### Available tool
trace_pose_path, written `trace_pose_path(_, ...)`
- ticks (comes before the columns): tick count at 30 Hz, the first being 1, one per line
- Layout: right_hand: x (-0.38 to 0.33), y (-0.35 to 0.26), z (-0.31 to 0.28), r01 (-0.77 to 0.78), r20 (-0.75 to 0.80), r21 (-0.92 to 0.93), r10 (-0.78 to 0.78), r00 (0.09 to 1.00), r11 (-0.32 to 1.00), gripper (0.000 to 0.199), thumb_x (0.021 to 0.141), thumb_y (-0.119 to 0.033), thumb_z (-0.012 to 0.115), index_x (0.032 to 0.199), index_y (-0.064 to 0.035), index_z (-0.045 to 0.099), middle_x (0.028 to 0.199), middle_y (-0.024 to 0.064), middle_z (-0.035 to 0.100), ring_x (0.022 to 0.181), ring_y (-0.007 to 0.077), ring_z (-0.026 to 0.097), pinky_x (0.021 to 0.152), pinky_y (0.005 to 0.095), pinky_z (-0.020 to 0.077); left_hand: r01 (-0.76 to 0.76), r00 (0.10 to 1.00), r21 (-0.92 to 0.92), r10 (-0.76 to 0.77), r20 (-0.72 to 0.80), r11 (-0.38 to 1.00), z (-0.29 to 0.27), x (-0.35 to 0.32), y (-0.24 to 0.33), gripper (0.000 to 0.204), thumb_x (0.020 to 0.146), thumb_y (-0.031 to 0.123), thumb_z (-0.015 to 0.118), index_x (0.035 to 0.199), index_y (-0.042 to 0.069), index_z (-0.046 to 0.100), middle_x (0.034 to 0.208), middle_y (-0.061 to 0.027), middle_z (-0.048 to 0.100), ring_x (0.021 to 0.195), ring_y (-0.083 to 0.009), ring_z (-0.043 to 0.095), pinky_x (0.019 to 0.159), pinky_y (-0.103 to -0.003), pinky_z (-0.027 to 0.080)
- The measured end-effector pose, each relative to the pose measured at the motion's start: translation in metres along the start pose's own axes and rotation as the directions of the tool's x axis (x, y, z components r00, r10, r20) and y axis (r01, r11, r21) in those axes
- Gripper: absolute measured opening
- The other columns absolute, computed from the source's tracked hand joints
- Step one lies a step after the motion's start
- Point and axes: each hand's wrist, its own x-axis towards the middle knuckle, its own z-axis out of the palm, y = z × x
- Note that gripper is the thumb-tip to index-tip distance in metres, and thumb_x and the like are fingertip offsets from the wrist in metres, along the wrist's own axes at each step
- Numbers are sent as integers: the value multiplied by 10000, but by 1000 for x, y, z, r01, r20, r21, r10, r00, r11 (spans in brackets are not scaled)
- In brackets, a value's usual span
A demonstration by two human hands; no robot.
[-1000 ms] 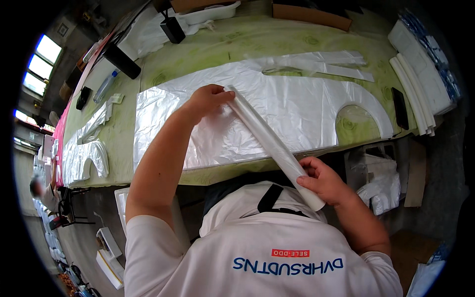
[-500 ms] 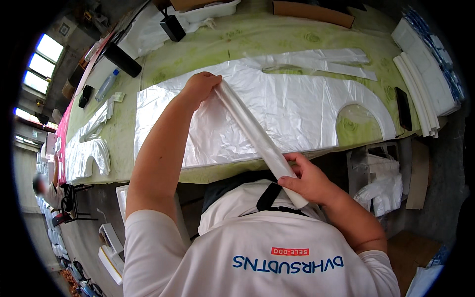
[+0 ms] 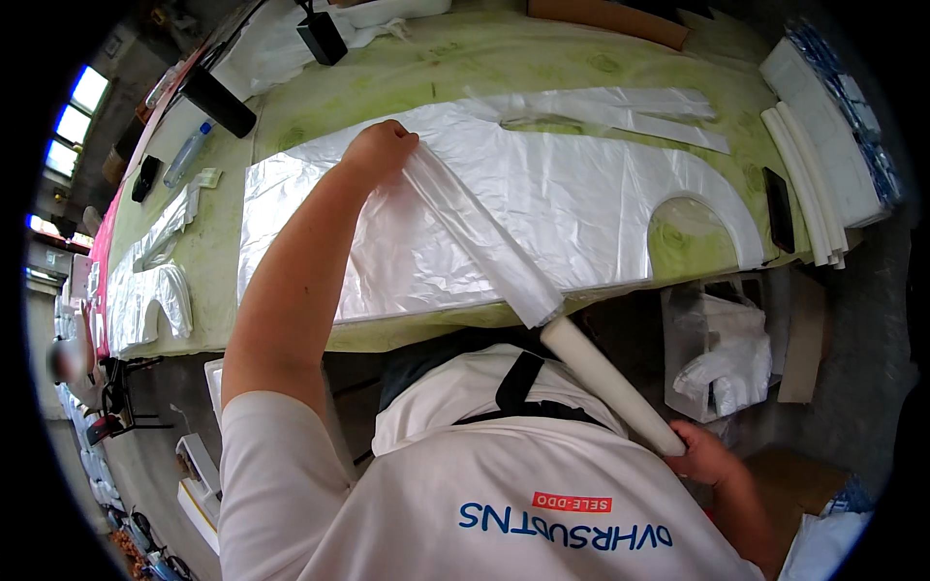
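Left hand: the left hand (image 3: 380,152) rests on the bench (image 3: 465,68), fingers (image 3: 405,147) pinched on the upper end of the film sleeve (image 3: 484,242)
Film sleeve: a clear plastic tube stretched from those fingers down to the white roll (image 3: 610,387), over the flat plastic sheet (image 3: 542,203)
Right hand: the right hand (image 3: 705,453) is off the bench edge, fingers closed round the lower end of the roll
Beside: white foam strips (image 3: 809,184) lie well to the right of both hands
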Motion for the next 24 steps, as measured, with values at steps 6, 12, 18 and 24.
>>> trace_pose_path(6,2,53,0,136,-189,194,-99,977,971,591,769,-45,805,1314,-55,577,1103,58,667,1005,153,637,867,323,538,-11,996,-168,-3,-85,986,-13,1,13,426,900,378,653,1099,2,682,996,-173,720,868,-320,694,811,-412,559)
trace_pose_path(12,19,18,-25,524,-363,60,-471,804,849,614,789,-126,810,1337,-22,554,1184,68,647,1058,165,608,928,343,509,-688,675,38,659,-332,724,54,-87,8,713,847,354,792,1439,82,500,1479,-201,456,1396,-401,401,1180,-514,312)
trace_pose_path(18,37,-122,-47,611,-397,-299,-678,619,733,539,838,-160,783,1317,-25,578,1195,102,644,1080,198,613,963,347,491,-855,516,221,816,259,470,58,-182,23,901,782,376,802,1519,50,400,1603,-151,366,1503,-360,301,1251,-496,223)
trace_pose_path(24,73,-227,-53,464,-160,-808,-894,419,362,501,821,-264,780,1261,-68,643,1155,146,636,1073,339,617,949,419,497,-890,442,190,886,141,414,60,-192,-5,640,816,132,739,1427,147,548,1497,-60,525,1426,-318,439,1226,-467,303)
